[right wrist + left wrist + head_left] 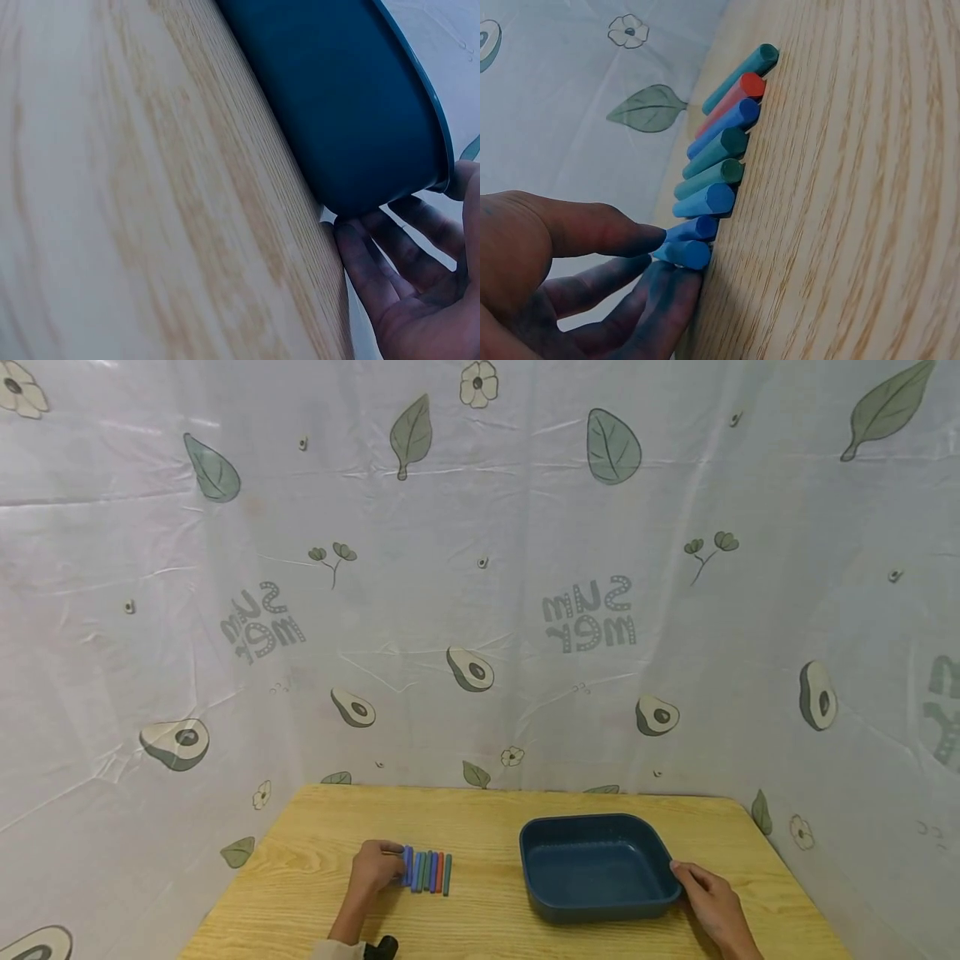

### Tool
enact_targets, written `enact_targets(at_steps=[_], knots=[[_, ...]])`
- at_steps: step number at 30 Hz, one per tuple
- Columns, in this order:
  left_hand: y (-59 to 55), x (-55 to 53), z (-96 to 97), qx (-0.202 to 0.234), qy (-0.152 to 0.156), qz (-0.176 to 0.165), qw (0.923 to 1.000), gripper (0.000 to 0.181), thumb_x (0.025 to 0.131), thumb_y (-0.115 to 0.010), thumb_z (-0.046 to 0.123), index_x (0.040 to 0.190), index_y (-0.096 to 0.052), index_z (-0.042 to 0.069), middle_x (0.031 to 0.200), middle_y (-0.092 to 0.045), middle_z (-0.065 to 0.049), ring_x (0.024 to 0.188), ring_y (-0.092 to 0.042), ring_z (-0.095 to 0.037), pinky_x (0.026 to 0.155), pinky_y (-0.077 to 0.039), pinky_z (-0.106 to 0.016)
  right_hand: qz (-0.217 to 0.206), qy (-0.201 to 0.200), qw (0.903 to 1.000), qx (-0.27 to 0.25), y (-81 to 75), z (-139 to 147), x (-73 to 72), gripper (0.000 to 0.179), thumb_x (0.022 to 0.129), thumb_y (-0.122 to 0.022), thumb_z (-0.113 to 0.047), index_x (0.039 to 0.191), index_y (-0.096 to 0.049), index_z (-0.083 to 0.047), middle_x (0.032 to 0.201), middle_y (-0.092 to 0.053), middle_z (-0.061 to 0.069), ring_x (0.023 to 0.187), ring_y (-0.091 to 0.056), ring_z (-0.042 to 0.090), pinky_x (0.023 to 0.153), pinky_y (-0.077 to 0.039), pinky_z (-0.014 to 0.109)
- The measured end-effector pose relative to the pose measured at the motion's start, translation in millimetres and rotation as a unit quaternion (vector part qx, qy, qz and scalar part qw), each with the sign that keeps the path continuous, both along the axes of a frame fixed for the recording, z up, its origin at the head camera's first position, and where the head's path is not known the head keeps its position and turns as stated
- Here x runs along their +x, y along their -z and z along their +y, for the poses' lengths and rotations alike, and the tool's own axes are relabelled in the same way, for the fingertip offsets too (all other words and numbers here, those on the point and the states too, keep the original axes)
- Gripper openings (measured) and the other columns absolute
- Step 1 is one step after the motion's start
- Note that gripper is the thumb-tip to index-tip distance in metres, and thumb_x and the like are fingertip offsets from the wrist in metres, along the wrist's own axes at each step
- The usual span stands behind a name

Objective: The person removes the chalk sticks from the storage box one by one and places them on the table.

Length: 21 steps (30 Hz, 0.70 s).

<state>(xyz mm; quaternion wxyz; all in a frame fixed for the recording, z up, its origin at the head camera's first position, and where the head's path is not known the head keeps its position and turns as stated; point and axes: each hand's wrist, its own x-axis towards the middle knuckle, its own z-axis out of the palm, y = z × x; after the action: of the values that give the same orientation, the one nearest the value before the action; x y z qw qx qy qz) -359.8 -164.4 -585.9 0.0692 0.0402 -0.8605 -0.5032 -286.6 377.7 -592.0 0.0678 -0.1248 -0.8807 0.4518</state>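
Note:
A row of several coloured chalk sticks (428, 871), in blues, greens and red, lies side by side on the table's left half. At the row's left end my left hand (377, 864) pinches a light blue chalk stick (688, 254), thumb above and fingertips below in the left wrist view. A darker blue stick (699, 227) lies right against the thumb tip. To the right stands a dark blue rectangular container (600, 912). My right hand (711, 902) grips its right side, the thumb at the rim and fingers against the outer wall (360, 127).
The wooden table (480, 927) has rounded far corners. Behind and beside it hangs a pale curtain (450, 610) printed with leaves and avocados. A black strap piece (382, 947) sits at my left wrist.

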Motion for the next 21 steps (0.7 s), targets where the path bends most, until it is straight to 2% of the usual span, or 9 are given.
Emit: enact_targets(at_steps=[5, 15, 21], knots=[[-1.3, 2.3, 0.2, -0.045, -0.004, 0.013, 0.9989, 0.035, 0.078, -0.073, 0.001, 0.111, -0.078, -0.01, 0.084, -0.078, -0.013, 0.073, -0.07, -0.019, 0.06, -0.057, -0.034, -0.003, -0.002, 1.0, 0.003, -0.1, -0.4, -1.2, 0.081, 0.108, -0.045, -0.068, 0.142, -0.067, 0.002, 0.147, -0.063, 0.03, 0.141, -0.051, 0.056, 0.112, -0.047, 0.068], [-0.7, 6.8, -0.3, -0.032, -0.004, 0.006, 0.9995, 0.035, 0.078, -0.073, 0.001, 0.111, -0.077, -0.01, 0.085, -0.078, -0.014, 0.077, -0.073, -0.022, 0.064, -0.062, -0.037, -0.007, -0.005, 0.9999, 0.013, 3.3, 0.6, -2.1, 0.083, 0.107, -0.043, -0.07, 0.143, -0.066, 0.002, 0.149, -0.061, 0.03, 0.143, -0.049, 0.057, 0.115, -0.044, 0.07], [-2.5, 6.6, 1.1, -0.026, 0.026, 0.005, 0.9993, 0.037, 0.087, -0.073, 0.006, 0.119, -0.074, -0.013, 0.093, -0.078, -0.017, 0.077, -0.072, -0.023, 0.061, -0.063, -0.037, -0.007, -0.003, 0.9999, 0.014, 2.2, 4.8, -0.6, 0.081, 0.108, -0.043, -0.068, 0.144, -0.065, 0.002, 0.148, -0.062, 0.029, 0.141, -0.051, 0.056, 0.113, -0.047, 0.068]])
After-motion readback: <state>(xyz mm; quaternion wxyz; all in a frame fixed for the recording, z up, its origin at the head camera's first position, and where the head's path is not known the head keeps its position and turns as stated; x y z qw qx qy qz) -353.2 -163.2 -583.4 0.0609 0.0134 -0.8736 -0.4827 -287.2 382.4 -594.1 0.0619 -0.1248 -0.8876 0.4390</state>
